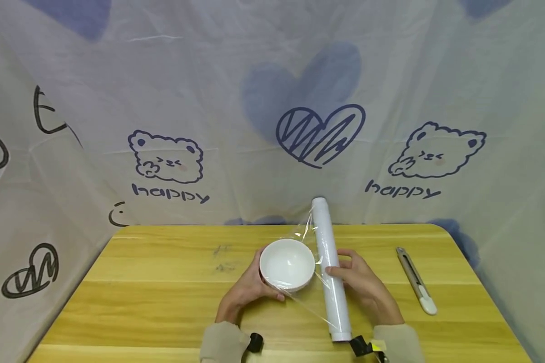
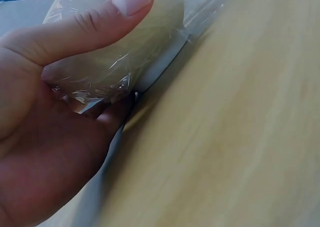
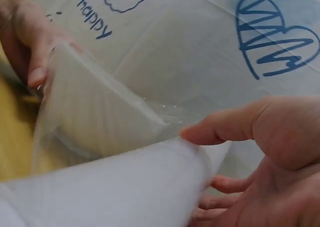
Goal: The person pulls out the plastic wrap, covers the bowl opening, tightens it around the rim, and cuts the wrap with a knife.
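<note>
My left hand (image 1: 247, 290) holds a white bowl (image 1: 287, 264) from its left side, the thumb along the near wall. Clear cling film (image 2: 105, 82) wraps the bowl's outside under the thumb in the left wrist view. From the bowl the film stretches across to a long white cling film roll (image 1: 325, 242), just to the right. My right hand (image 1: 368, 285) grips the roll around its middle, thumb on top and the other fingers on the far right side. In the right wrist view the taut film (image 3: 50, 107) spans between roll (image 3: 110, 192) and bowl.
A utility knife (image 1: 416, 282) with a pale handle lies on the right side of the wooden table (image 1: 154, 302). Behind the table's back edge hangs a printed cloth (image 1: 236, 126) with hearts and bear faces; another stretch of cloth runs along the left.
</note>
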The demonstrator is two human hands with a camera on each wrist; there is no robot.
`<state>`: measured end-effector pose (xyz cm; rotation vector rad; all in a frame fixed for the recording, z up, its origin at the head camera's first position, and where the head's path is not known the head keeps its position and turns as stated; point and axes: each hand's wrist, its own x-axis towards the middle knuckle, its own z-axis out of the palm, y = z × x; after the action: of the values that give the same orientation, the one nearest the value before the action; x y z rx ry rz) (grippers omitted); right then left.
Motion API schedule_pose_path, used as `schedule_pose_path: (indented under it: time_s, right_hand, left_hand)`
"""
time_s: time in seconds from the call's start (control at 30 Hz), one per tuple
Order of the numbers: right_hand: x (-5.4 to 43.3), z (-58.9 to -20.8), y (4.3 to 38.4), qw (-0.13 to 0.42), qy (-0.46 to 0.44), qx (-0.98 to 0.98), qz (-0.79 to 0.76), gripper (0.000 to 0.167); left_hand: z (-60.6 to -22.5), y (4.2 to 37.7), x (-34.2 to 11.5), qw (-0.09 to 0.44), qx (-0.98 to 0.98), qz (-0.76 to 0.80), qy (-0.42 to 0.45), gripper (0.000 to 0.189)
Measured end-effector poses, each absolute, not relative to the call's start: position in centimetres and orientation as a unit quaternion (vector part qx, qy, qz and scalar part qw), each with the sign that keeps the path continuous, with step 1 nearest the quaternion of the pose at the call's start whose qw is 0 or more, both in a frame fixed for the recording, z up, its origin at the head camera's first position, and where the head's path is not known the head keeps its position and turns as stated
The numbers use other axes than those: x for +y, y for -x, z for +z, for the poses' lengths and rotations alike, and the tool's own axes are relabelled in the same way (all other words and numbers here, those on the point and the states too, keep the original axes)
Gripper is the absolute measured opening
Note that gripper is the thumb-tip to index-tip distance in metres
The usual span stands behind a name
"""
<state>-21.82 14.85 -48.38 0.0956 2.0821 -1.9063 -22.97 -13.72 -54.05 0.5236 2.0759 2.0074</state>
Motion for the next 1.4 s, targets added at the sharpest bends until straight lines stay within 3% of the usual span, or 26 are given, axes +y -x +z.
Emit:
schedule_pose_path:
  time_s: [0.47, 0.83, 1.4]
  right_hand:
    - [15.8, -48.0, 22.0, 0.175, -0.007, 0.670, -0.722, 0.088]
    - [16.5, -48.3, 22.4, 0.211, -0.003, 0.574, -0.791, 0.072]
    - [18.3, -49.1, 22.4, 0.210, -0.046, 0.712, -0.668, 0.082]
  left_hand:
    - [-54.1, 23.0, -13.7, 0.103, 0.726, 0.653, -0.187, 0.125]
    - [-54.5, 23.2, -13.9, 0.100, 0.723, 0.652, -0.205, 0.124]
    - [-54.6, 23.2, -14.1, 0.108, 0.720, 0.655, -0.204, 0.122]
